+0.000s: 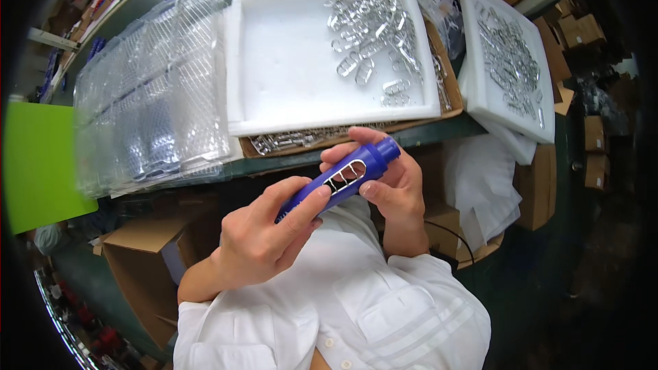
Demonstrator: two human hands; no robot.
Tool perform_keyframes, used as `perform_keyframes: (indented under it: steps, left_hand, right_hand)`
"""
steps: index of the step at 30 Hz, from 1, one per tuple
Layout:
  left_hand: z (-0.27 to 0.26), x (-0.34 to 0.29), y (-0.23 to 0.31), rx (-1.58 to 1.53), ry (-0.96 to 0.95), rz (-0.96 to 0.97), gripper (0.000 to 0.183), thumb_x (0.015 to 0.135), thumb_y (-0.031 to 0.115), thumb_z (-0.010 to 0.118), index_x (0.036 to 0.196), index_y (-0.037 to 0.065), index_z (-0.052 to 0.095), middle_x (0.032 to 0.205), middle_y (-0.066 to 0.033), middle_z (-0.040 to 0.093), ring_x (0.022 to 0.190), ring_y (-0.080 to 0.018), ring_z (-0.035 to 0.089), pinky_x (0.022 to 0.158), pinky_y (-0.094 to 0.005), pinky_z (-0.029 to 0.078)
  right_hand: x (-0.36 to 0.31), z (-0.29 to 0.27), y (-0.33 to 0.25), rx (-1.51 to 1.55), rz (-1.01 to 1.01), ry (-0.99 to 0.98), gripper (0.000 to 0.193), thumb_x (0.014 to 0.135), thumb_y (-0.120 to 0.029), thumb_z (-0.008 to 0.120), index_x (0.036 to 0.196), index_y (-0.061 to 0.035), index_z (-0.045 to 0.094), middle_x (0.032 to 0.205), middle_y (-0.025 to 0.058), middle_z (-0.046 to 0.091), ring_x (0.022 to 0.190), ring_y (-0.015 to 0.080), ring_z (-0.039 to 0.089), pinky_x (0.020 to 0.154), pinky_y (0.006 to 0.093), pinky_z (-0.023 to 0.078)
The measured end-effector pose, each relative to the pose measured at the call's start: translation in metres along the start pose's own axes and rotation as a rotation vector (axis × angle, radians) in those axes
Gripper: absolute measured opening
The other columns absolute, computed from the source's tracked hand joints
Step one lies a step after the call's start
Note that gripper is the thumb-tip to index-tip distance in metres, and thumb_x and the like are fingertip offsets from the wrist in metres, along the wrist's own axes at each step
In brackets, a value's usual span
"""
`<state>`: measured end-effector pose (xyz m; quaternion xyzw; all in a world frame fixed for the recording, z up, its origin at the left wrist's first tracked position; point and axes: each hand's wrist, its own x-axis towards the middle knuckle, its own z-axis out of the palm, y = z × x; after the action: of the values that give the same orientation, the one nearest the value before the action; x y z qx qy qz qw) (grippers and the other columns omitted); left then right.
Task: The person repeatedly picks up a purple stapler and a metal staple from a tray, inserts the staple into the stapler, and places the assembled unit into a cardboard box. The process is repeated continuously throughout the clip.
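Note:
A blue hollow tube [374,163] with a narrower end cap is held slantwise between my two hands, above my lap. An oval opening in its side holds a shiny silver ladder-like frame [345,177]. My left hand [264,236] is closed round the lower left end, its index fingertip at the frame's lower edge. My right hand [403,192] grips the upper right end near the cap, with thumb below and fingers behind. Just beyond, a white foam tray [236,62] carries a pile of similar silver frames [377,27] on its right side.
Stacked clear plastic trays [151,96] stand left of the foam tray, beside a bright green sheet [48,171]. A cardboard box [449,75] of metal parts lies under the tray. Another foam tray [469,48] with frames sits right. An open carton [144,233] is lower left.

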<state>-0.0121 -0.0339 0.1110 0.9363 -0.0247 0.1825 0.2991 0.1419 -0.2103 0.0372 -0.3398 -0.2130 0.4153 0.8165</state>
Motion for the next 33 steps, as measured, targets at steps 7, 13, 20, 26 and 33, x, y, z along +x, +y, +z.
perform_keyframes:
  steps: [7, 13, 20, 26, 33]
  left_hand:
    - [-0.09, 0.066, -0.044, 0.259, 0.231, -0.036, 0.044, 0.087, 0.002, 0.077, 0.131, 0.004, 0.071, 0.112, -0.0184, 0.071, 0.091, -0.0333, 0.074, 0.077, -0.0396, 0.06]
    - [-0.091, 0.241, -0.209, 0.352, 0.103, -0.253, 0.041, 0.101, 0.027, 0.066, 0.139, 0.012, 0.067, 0.121, -0.0192, 0.072, 0.105, -0.0349, 0.072, 0.093, -0.0436, 0.054]
    - [-0.082, 0.29, -0.429, 0.577, 0.282, -0.118, 0.055, 0.105, 0.037, 0.064, 0.152, 0.01, 0.056, 0.145, -0.0232, 0.063, 0.134, -0.0367, 0.061, 0.11, -0.0437, 0.049]
    - [-0.187, 0.089, -0.264, 0.189, 0.489, -0.028, 0.034, 0.107, -0.002, 0.048, 0.134, 0.001, 0.068, 0.137, -0.0124, 0.069, 0.128, -0.024, 0.065, 0.114, -0.0363, 0.049]
    - [-0.192, -0.329, -0.202, -0.04, 1.142, -0.864, 0.028, 0.105, 0.0, 0.049, 0.13, -0.003, 0.063, 0.121, -0.009, 0.068, 0.106, -0.0144, 0.063, 0.092, -0.0286, 0.051]
  right_hand:
    - [0.021, -0.016, -0.007, -0.302, -0.162, -0.003, 0.061, 0.094, 0.003, 0.07, 0.15, 0.0051, 0.047, 0.13, 0.0243, 0.07, 0.116, 0.0281, 0.071, 0.103, 0.0411, 0.056]
    - [0.028, -0.02, -0.017, -0.562, -0.193, 0.107, 0.049, 0.094, 0.007, 0.068, 0.141, 0.0037, 0.057, 0.122, 0.0212, 0.073, 0.11, 0.025, 0.072, 0.099, 0.0391, 0.057]
    - [0.011, -0.022, -0.002, -0.722, -0.257, 0.34, 0.046, 0.092, 0.009, 0.07, 0.137, 0.0044, 0.059, 0.117, 0.0184, 0.076, 0.102, 0.0207, 0.073, 0.094, 0.0336, 0.058]
    - [0.033, -0.025, 0.0, -1.373, -0.429, 0.669, 0.022, 0.092, 0.008, 0.071, 0.114, 0.0008, 0.071, 0.107, 0.0145, 0.077, 0.09, 0.0211, 0.073, 0.075, 0.0325, 0.056]
    - [0.114, -0.042, -0.016, -1.945, -0.251, 0.513, 0.029, 0.09, -0.006, 0.075, 0.118, -0.0019, 0.071, 0.113, 0.0152, 0.073, 0.1, 0.0346, 0.07, 0.085, 0.0438, 0.056]
